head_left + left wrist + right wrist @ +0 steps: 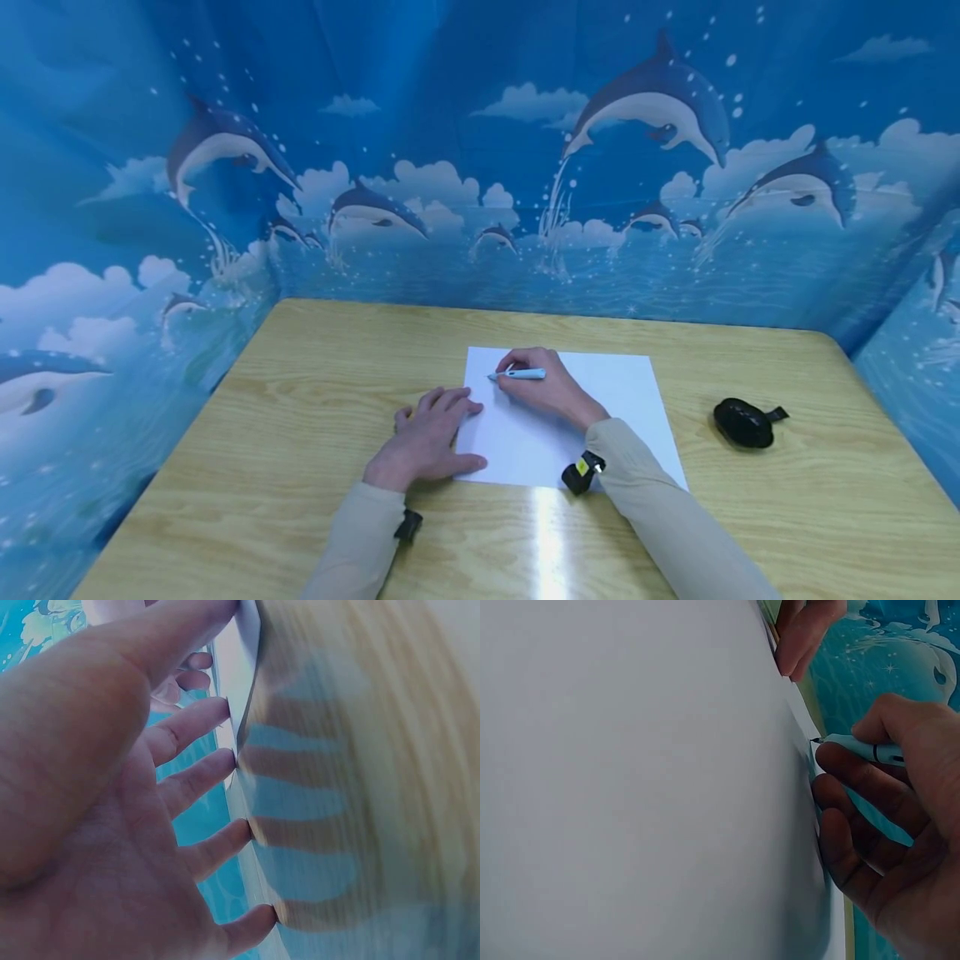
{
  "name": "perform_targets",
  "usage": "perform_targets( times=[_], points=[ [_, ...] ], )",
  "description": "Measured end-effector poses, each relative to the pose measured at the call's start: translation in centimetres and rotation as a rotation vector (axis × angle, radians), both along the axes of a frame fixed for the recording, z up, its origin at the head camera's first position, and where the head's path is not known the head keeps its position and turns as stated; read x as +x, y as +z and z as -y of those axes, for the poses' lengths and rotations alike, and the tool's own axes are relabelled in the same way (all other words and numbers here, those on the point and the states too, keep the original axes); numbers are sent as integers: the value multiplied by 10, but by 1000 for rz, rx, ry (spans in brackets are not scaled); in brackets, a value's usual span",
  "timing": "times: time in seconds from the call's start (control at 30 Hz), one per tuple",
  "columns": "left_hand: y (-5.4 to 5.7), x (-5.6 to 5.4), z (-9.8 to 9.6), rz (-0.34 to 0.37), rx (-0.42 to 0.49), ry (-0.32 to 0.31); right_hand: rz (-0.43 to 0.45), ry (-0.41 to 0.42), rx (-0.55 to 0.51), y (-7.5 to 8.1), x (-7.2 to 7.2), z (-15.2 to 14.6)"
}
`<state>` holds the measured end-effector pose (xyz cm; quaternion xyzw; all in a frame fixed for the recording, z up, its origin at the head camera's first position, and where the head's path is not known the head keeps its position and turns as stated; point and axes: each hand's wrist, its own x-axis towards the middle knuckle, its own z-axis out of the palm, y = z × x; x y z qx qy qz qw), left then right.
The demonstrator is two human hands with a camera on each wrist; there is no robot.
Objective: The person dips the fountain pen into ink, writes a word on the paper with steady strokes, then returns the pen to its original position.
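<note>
A white sheet of paper (600,392) lies on the wooden table, its surface blank as far as it shows. My right hand (547,387) pinches a light blue fountain pen (528,374) over the sheet's upper left part, the nib pointing left. In the right wrist view the pen (862,748) sits between thumb and forefinger, its dark nib right at the paper. My left hand (431,437) rests spread over the sheet's left edge, thumb and forefinger tips on the paper. Its other fingertips touch the tabletop in the left wrist view, where the left hand (112,802) shows its palm.
A black, rounded case-like object (744,423) with a short strap lies on the table (300,400) right of the paper. Behind the table hangs a blue curtain (450,108) printed with dolphins. Black wrist cameras sit at both sleeves.
</note>
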<state>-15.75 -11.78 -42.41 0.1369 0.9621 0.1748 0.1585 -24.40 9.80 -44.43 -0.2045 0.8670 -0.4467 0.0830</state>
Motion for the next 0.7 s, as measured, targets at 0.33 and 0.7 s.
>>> perform_targets(
  times=[0.33, 0.7],
  points=[
    [-1, 0, 0, 5, 4, -3, -6, 10, -21, 0, 2, -5],
    [1, 0, 0, 11, 9, 0, -27, 15, -25, -1, 4, -9]
  ],
)
